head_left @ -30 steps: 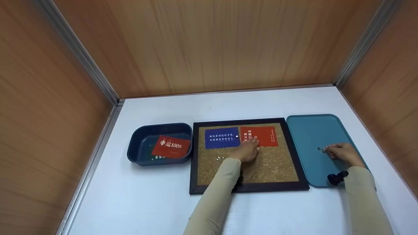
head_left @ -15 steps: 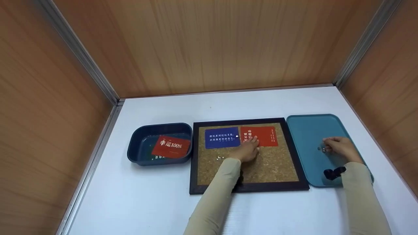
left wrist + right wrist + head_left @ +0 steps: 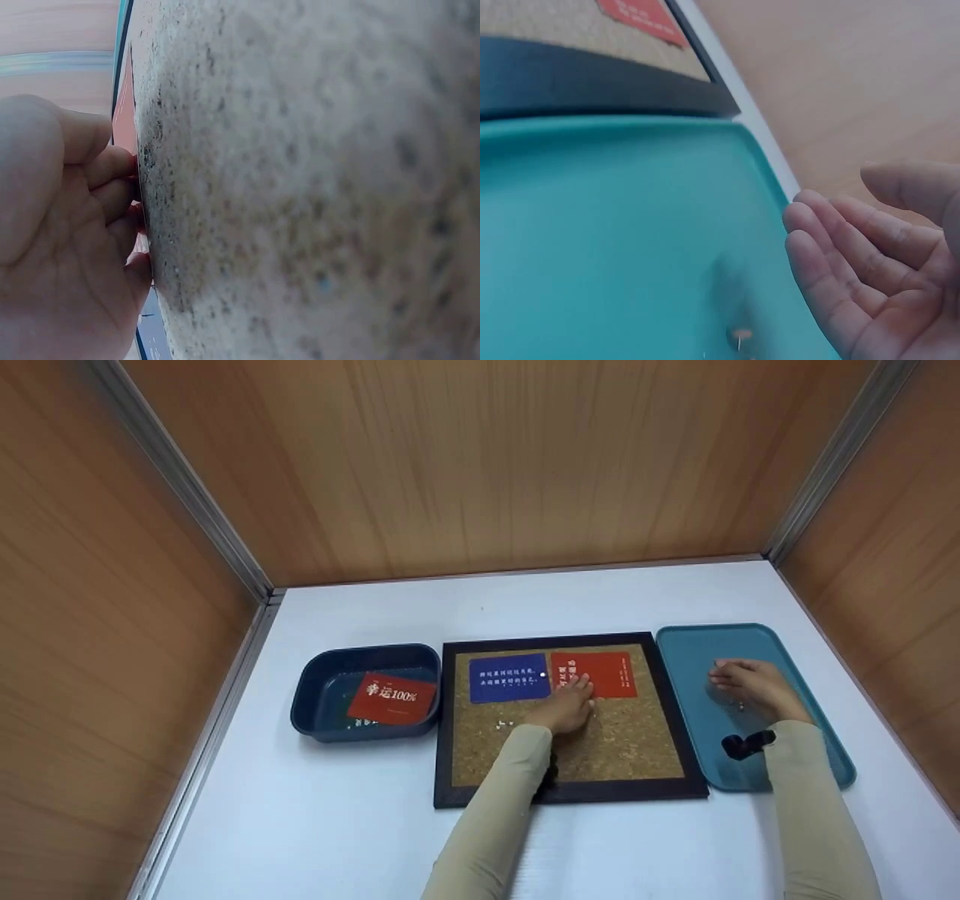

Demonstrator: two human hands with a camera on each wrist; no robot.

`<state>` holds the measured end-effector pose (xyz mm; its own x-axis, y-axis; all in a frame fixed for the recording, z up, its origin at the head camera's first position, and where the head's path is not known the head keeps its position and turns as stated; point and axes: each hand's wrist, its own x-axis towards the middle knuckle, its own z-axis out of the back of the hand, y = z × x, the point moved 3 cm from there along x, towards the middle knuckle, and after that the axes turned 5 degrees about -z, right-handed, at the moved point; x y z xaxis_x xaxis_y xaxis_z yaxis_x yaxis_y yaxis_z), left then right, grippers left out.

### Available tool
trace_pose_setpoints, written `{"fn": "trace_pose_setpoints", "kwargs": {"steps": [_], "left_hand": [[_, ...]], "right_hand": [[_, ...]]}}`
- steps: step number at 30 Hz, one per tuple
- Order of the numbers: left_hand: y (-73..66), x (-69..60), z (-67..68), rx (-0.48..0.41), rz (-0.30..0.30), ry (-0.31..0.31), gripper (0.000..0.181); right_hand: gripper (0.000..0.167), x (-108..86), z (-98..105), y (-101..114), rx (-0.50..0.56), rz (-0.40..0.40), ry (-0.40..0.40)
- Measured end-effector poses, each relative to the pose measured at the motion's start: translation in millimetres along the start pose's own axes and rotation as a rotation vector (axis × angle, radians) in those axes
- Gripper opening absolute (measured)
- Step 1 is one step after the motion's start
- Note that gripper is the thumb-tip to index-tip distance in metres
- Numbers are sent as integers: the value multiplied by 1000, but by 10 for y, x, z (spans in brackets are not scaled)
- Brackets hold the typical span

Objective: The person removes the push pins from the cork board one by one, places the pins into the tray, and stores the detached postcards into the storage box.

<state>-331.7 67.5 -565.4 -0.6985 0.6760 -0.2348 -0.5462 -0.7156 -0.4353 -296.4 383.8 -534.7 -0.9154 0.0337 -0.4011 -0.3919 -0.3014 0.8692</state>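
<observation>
My left hand [image 3: 564, 710] lies on the corkboard [image 3: 630, 742], fingertips resting on the lower left of a red card [image 3: 616, 675]. In the left wrist view, the fingertips of this hand [image 3: 75, 225] touch the card [image 3: 124, 124]. A blue card [image 3: 504, 679] lies just left of it, a pin at its right edge. Over the teal tray [image 3: 694, 652] is my right hand [image 3: 757, 688]; in the right wrist view its fingers [image 3: 855, 247] are loosely bent, thumb apart, with nothing visible between them. Below it a pin [image 3: 739, 334] lies on the tray.
A dark blue bin [image 3: 315, 697] left of the board holds a red card [image 3: 390, 699] over a green one. Small pale pins [image 3: 504, 725] are on the cork at the left. Wooden panels [image 3: 525, 472] stand behind and at both sides of the white table [image 3: 360, 810].
My right hand has moved left and a little away from me over the tray, its thumb and fingers coming off the pins. The left hand stays on the red card.
</observation>
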Motion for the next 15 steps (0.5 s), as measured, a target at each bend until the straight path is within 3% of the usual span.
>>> {"fn": "trace_pose_setpoints", "kwargs": {"steps": [6, 15], "left_hand": [[14, 14, -17, -1, 6, 5, 50], [13, 16, -13, 1, -1, 8, 50]], "right_hand": [[72, 74, -98, 29, 118, 3, 51], [63, 188, -277, 113, 171, 14, 75]]}}
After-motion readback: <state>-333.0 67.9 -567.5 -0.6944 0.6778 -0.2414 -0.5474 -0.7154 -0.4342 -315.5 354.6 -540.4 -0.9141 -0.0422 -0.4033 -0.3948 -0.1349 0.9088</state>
